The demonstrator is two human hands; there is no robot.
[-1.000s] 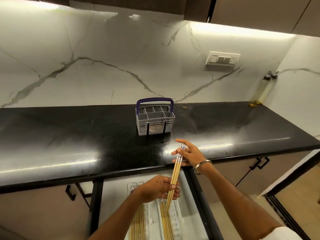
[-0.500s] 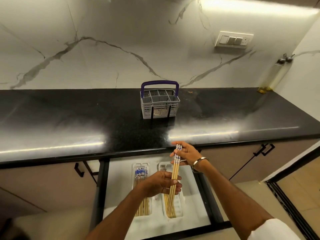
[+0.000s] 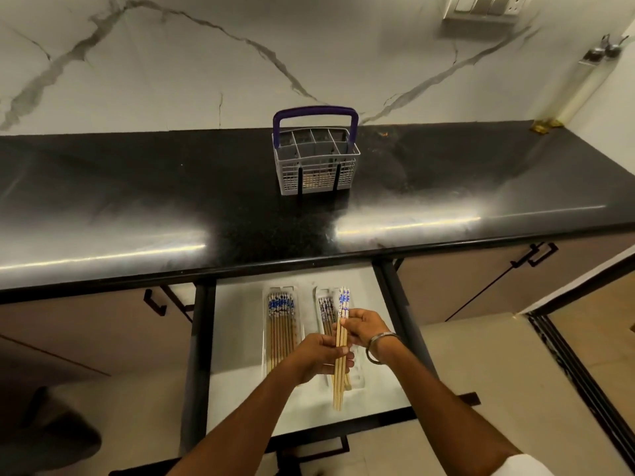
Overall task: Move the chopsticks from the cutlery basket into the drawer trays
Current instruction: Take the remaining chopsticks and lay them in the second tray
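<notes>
Drawer fully in view now, hands lower over it. Left hand and right hand both pinch the chopsticks above the right tray; left tray loaded, cutlery basket back on the counter.

Black countertop bearing grey cutlery basket; open drawer with two trays.

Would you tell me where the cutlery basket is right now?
In the head view, the cutlery basket stands on the black countertop, centre-right near the marble wall, behind the open drawer.
</notes>
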